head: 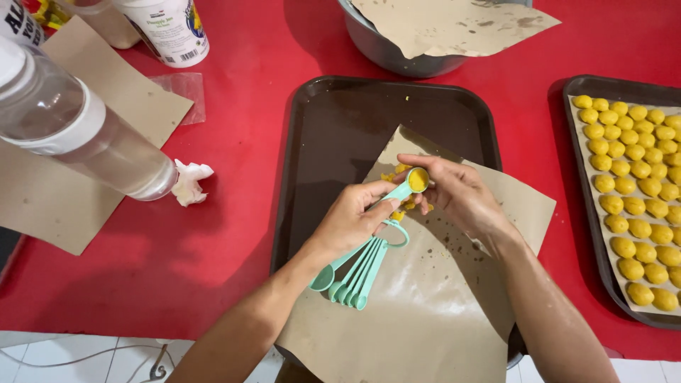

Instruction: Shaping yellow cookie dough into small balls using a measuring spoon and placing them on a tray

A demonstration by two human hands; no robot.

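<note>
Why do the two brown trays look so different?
The middle tray holds one loose sheet of brown paper lying crooked, with only a few yellow crumbs; the right tray has paper lying straight, packed with rows of yellow balls. The middle tray shows whole; the right tray is cut off by the picture's edge. Both are dark brown, with rounded corners, on the red table.

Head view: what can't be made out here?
- Metal bowl: contents hidden by brown paper; top cut off.
- Right tray: cut by the frame edge, so the dough balls are uncountable.
- Spoon bowl: dough beneath covered by right hand fingers.
</note>
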